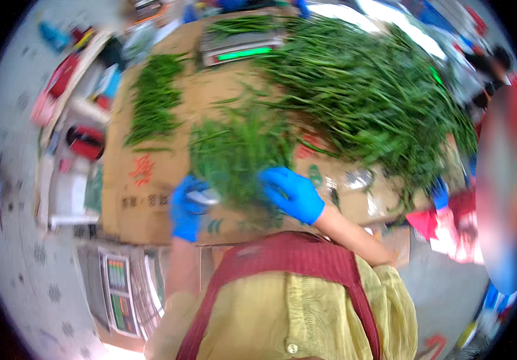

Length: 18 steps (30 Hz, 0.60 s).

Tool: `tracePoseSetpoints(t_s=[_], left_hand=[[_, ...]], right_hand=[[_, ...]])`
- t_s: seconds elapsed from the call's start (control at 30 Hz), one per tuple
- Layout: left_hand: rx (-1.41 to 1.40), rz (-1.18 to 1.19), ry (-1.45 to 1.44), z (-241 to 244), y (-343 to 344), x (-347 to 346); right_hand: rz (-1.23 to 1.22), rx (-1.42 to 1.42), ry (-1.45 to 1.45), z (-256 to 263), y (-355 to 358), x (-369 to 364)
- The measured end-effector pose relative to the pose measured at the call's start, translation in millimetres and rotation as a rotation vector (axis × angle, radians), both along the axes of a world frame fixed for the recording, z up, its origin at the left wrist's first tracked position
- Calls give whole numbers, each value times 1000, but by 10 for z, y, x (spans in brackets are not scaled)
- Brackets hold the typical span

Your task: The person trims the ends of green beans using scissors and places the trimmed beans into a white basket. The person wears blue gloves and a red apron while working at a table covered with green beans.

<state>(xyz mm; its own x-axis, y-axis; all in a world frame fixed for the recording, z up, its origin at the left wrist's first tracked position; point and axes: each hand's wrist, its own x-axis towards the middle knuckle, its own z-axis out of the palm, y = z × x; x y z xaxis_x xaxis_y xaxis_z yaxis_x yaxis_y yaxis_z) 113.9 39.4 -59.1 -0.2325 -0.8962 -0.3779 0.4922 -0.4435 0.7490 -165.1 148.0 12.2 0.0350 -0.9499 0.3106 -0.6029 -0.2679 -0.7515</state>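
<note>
In front of me a loose heap of long, thin green vegetables (240, 153) lies on a cardboard sheet (186, 94); motion blurs it. My left hand (186, 209), in a blue glove, is at the heap's near left edge, its fingers around a small pale, shiny object (204, 196) too blurred to name. On the near right side of the same heap is my right hand (293, 194), also blue-gloved. Its fingers are bent and their tips touch the greens, but whether they grip any stalks is hidden by blur.
A larger pile of greens (371, 94) spreads at the right. Neatly laid greens (155, 99) lie at the left. A digital scale (242, 47) carrying greens stands at the back. Another person's gloved hand (439, 192) is at the right edge. Clear plastic (358, 179) lies nearby.
</note>
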Motion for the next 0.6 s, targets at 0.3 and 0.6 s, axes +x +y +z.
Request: tracePoseSetpoints(t_s=[0.3, 0.6], left_hand=[[-110, 240, -1562, -671, -774, 1802], [-982, -639, -773, 751, -72, -1791]], right_hand=[[-591, 298, -767, -1298, 987, -912], [-1014, -71, -1442, -1168, 704, -2066]])
